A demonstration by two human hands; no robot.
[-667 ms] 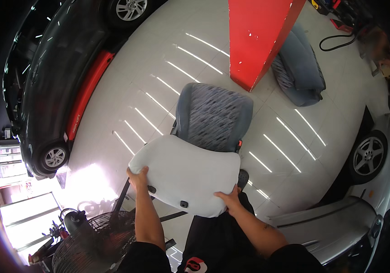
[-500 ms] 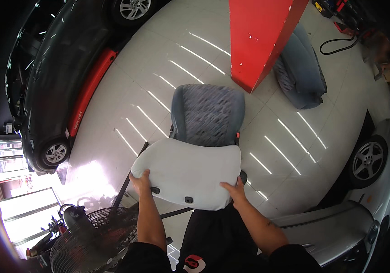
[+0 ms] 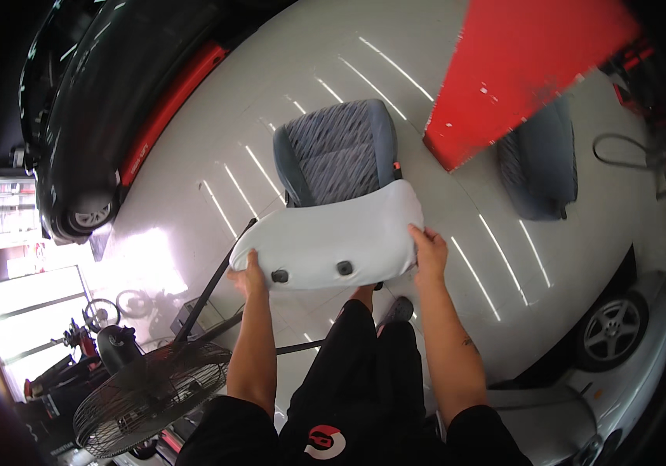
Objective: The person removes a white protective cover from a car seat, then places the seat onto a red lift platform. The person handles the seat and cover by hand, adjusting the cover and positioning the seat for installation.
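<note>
A car seat backrest in a white cover (image 3: 329, 237) is held out in front of my body, its edge with two black headrest sockets (image 3: 344, 268) toward me. My left hand (image 3: 249, 277) grips its left end, thumb on top. At its right end my right hand (image 3: 430, 252) is closed round the edge; some fingers are hidden beneath. Just beyond it, a blue-grey patterned seat cushion (image 3: 337, 155) with a red buckle (image 3: 397, 167) stands on the floor, partly covered from view by the backrest.
A black pedestal fan (image 3: 154, 396) is at my lower left, its pole slanting up near my left hand. A red pillar (image 3: 504, 85) stands far right, with another blue-grey seat part (image 3: 539, 167) behind it. Cars flank both sides: a dark one (image 3: 115, 101) and a silver one (image 3: 636, 373).
The white backrest has moved away from my body and tilted, its right end now higher in view. My arms are stretched further out. The whole view has turned and shifted.
</note>
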